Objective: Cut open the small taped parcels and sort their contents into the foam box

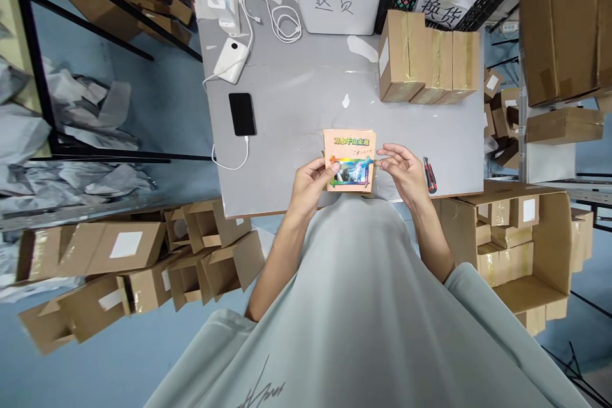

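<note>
One booklet [352, 164] titled "万水千山走遍" sits pinched in the left hand [310, 183], the right hand [403, 169] alongside, grip unclear.

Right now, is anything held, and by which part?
The book, by its left edge, in the left hand; whether the right hand grips it is unclear.
</note>
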A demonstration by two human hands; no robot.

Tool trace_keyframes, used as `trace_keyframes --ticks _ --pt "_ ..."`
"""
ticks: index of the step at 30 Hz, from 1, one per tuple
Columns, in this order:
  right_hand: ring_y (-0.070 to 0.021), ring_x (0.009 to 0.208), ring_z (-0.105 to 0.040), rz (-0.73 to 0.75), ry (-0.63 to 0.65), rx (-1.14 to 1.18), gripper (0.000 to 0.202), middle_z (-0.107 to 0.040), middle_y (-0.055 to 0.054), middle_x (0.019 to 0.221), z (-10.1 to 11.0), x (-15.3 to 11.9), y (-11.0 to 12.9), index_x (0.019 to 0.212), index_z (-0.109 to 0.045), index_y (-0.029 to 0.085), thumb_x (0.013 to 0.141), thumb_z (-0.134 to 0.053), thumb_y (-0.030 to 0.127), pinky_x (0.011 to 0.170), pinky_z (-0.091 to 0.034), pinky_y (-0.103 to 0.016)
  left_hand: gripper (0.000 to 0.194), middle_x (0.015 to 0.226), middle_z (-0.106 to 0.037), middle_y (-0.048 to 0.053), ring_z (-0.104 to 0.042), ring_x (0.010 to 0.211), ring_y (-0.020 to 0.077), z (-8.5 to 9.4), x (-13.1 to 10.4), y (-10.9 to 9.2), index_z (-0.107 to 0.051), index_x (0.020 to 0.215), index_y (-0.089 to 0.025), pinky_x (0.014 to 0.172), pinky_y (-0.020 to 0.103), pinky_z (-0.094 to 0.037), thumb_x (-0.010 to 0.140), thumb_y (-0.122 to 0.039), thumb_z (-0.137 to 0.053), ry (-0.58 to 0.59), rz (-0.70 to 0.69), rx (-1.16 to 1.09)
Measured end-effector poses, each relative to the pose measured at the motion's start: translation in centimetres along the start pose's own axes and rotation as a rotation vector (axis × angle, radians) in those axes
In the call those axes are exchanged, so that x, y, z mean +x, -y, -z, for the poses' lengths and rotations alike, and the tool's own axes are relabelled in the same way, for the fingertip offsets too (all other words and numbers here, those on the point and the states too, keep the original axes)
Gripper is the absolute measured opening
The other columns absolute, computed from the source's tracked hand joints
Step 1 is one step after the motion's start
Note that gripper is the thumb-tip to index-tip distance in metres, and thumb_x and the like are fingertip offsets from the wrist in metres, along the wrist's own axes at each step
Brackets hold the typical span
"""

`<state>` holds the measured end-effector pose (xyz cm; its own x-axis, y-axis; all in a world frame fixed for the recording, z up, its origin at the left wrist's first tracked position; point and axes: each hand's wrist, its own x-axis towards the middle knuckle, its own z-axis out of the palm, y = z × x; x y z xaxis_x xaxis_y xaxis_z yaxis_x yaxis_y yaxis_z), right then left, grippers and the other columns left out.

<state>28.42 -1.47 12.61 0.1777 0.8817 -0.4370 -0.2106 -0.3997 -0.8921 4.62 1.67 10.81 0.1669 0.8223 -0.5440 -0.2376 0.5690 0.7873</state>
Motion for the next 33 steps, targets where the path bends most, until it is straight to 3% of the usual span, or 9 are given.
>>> trace_keyframes --ticks 6,10,13,18,21,23,26,30,33 --pt "-0.0271 0.113 -0.080 -0.002 -0.048 -0.043 0.064 -0.086 -0.007 0.117 0.2 0.1 -0.5 0.119 -0.080 0.030 0.073 -0.103 0.067 0.106 -0.070 -0.048 0.055 0.096 -0.085 0.007 -0.078 0.087 0.0234 0.2 0.0 0.0 -0.086 0.090 -0.021 0.079 0.035 -0.061 0.069 -0.068 -0.106 0.010 -0.020 0.010" --pt "-0.0271 0.116 -0.080 0.012 -0.008 -0.049 0.061 -0.085 -0.007 0.118 0.2 0.0 -0.5 0.119 -0.080 0.030 0.074 -0.104 0.063 0.117 -0.066 -0.051 0.055 0.096 -0.085 0.008 -0.078 0.088 0.0241 0.4 0.0 0.1 -0.085 0.090 -0.020 0.079 0.035 -0.061 0.070 -0.067 -0.105 0.023 -0.020 0.014" --pt "-0.0269 0.112 -0.081 0.006 0.008 -0.048 0.055 -0.086 -0.006 0.119 0.1 -0.1 -0.4 0.119 -0.080 0.030 0.077 -0.101 0.059 0.116 -0.066 -0.052 0.054 0.095 -0.085 0.008 -0.077 0.087 0.0241 0.5 -0.2 0.1 -0.084 0.089 -0.020 0.077 0.035 -0.060 0.071 -0.067 -0.105 0.033 -0.013 0.012" --pt "-0.0234 0.101 -0.079 0.021 0.020 -0.059 0.052 -0.085 -0.005 0.118 -0.2 -0.3 -0.2 0.119 -0.081 0.030 0.079 -0.100 0.057 0.107 -0.066 -0.046 0.055 0.095 -0.084 0.007 -0.075 0.085 0.0230 0.4 -0.5 -0.3 -0.084 0.087 -0.021 0.075 0.034 -0.061 0.070 -0.069 -0.105 0.038 -0.015 0.028" --pt "-0.0209 0.093 -0.075 0.021 0.068 -0.165 0.058 -0.085 -0.004 0.117 -0.5 -0.4 -0.1 0.121 -0.082 0.029 0.076 -0.103 0.058 0.091 -0.065 -0.039 0.057 0.096 -0.084 0.007 -0.075 0.087 0.0238 0.3 -0.6 -0.4 -0.085 0.087 -0.022 0.078 0.035 -0.062 0.068 -0.072 -0.105 0.043 -0.026 0.044" --pt "-0.0185 0.082 -0.069 0.027 0.102 -0.252 0.054 -0.083 -0.002 0.103 -0.7 -0.6 0.0 0.115 -0.083 0.028 0.075 -0.104 0.057 0.079 -0.061 -0.035 0.059 0.097 -0.084 0.007 -0.076 0.091 0.0255 0.4 -0.6 -0.4 -0.086 0.089 -0.022 0.083 0.038 -0.064 0.067 -0.074 -0.104 0.053 -0.041 0.060" --pt "-0.0183 0.078 -0.065 0.133 0.114 -0.344 0.033 -0.077 -0.001 0.089 -1.0 -1.0 0.5 0.097 -0.083 0.027 0.085 -0.097 0.054 0.073 -0.057 -0.034 0.053 0.098 -0.083 0.008 -0.077 0.103 0.0302 1.0 -0.3 -0.6 -0.089 0.088 -0.026 0.099 0.048 -0.064 0.071 -0.074 -0.103 0.101 -0.164 0.159" --pt "-0.0237 0.105 -0.075 0.365 0.096 -0.398 0.015 -0.081 -0.006 0.110 -1.2 -1.6 1.1 0.089 -0.082 0.029 0.099 -0.084 0.039 0.092 -0.062 -0.040 0.026 0.120 -0.084 0.008 -0.068 0.139 0.0344 2.3 0.1 -1.2 -0.092 0.089 -0.036 0.127 0.059 -0.051 0.089 -0.062 -0.095 0.143 -0.465 0.423" --pt "-0.0232 0.109 -0.077 0.494 0.058 -0.430 0.014 -0.081 -0.005 0.114 -1.3 -1.8 0.8 0.090 -0.081 0.030 0.103 -0.078 0.032 0.102 -0.064 -0.045 0.017 0.134 -0.083 0.003 -0.059 0.151 0.0321 2.8 0.2 -1.6 -0.093 0.093 -0.040 0.131 0.062 -0.048 0.102 -0.052 -0.085 0.135 -0.614 0.604"
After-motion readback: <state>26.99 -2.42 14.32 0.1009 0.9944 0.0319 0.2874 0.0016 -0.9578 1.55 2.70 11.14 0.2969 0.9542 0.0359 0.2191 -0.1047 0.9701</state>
